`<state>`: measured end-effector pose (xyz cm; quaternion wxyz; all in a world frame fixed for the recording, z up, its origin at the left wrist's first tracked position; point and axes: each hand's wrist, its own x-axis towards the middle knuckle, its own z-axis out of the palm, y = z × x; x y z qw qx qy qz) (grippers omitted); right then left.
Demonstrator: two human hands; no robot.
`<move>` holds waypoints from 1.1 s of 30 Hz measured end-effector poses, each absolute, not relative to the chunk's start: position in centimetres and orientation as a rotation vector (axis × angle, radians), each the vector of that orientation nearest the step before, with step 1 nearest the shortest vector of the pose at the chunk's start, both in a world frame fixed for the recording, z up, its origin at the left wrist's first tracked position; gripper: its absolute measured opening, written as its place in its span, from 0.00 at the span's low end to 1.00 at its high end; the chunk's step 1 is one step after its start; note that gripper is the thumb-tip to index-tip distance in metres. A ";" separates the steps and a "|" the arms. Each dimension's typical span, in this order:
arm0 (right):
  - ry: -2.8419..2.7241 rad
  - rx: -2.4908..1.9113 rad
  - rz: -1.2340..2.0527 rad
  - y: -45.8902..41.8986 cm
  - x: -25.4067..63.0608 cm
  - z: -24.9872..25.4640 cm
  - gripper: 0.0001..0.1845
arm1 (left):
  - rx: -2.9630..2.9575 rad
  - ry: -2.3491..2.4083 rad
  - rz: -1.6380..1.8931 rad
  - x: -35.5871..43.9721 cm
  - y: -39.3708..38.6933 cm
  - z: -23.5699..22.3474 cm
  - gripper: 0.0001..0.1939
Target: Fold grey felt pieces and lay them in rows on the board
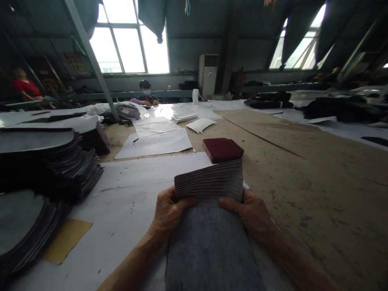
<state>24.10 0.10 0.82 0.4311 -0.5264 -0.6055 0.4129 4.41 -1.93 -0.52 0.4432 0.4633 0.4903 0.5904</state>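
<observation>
Both my hands grip a thick stack of grey cut sheets held up over the table, its layered far edge fanned out. My left hand clasps the stack's left side with the thumb on top. My right hand holds the right side in the same way. Just beyond the stack, a small pile of dark red pieces rests on the table. White paper covers the table under my arms.
Tall piles of dark cut sheets stand at the left, with a yellow card beside them. Brown board spreads to the right. More white sheets lie further back. A seated person works at the far end; another sits far left.
</observation>
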 end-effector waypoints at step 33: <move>-2.126 -1.535 0.334 1.8 24.6 0.8 0.30 | 2.003 1.678 0.893 3.6 -2.3 -0.9 0.28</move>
